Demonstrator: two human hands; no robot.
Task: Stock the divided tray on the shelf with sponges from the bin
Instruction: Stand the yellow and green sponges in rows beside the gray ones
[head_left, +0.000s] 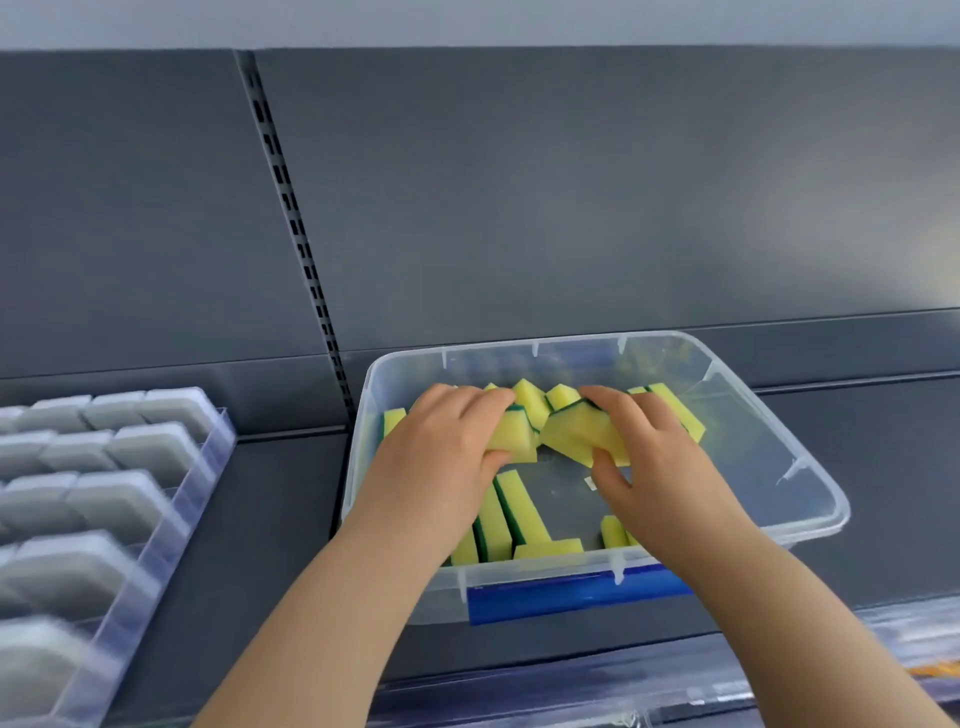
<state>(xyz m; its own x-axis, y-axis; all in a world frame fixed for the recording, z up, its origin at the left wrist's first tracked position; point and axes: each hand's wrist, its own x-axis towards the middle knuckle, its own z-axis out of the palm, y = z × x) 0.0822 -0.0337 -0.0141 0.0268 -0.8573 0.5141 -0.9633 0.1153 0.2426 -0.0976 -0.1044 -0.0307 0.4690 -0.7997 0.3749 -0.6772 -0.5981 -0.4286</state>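
**Both hands in the bin, one sponge each**

- I see the left hand and the right hand both down inside the clear plastic bin, which sits on the dark shelf, right of centre.
- Left fingers are curled over the top of a yellow-and-green sponge, thumb under its near edge. It's a pinch grip.
- Right fingers wrap the far side of a second sponge, thumb pressing on its near face. This sponge is tilted, green side up at the far edge.
- The two held sponges sit just beside each other mid-bin. I can't tell if they touch.
- More loose sponges stand on edge near the front wall, and others line the back wall behind the hands.
- A blue strip shows along the front of the bin.
- The divided tray is on the same shelf at the left, well apart from the bin. Its lanes hold grey pads, but that side is blurred.
- A slotted upright runs up the grey back panel.
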